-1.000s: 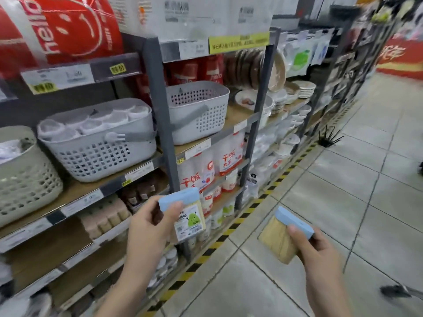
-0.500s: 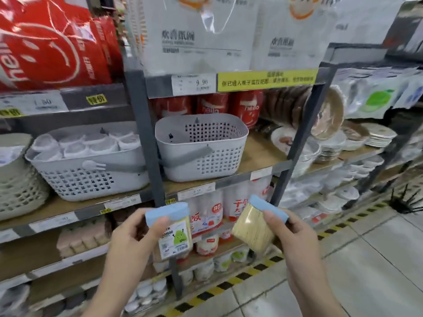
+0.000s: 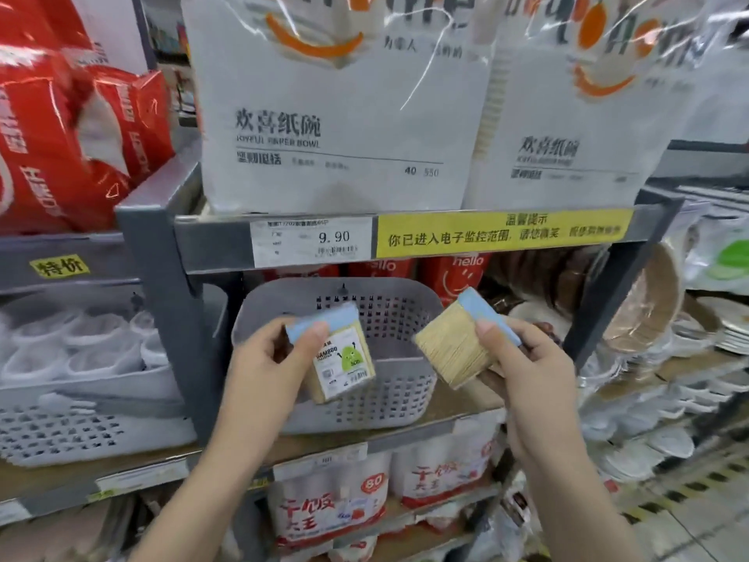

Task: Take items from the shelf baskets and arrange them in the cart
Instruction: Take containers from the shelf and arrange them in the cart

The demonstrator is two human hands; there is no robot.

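Both toothpick packs raised to grey basket [image 3: 344, 399]; left hand [image 3: 263, 358] grip holds one, right hand [image 3: 527, 363] other.

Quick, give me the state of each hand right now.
Left hand: holding a labelled bamboo toothpick pack by its blue top.
Right hand: holding a second toothpick pack, tilted, in front of the grey basket.

Left grey basket [image 3: 60, 427]: cut by the left edge, its white contents blurred. Middle basket [image 3: 397, 395]: near wall partly hidden behind both toothpick packs [image 3: 344, 363] [image 3: 454, 350]. Small print on the price tag [image 3: 312, 241] unreadable. Red packs [image 3: 48, 156] upper left smeared. Both forearms run off the bottom edge.
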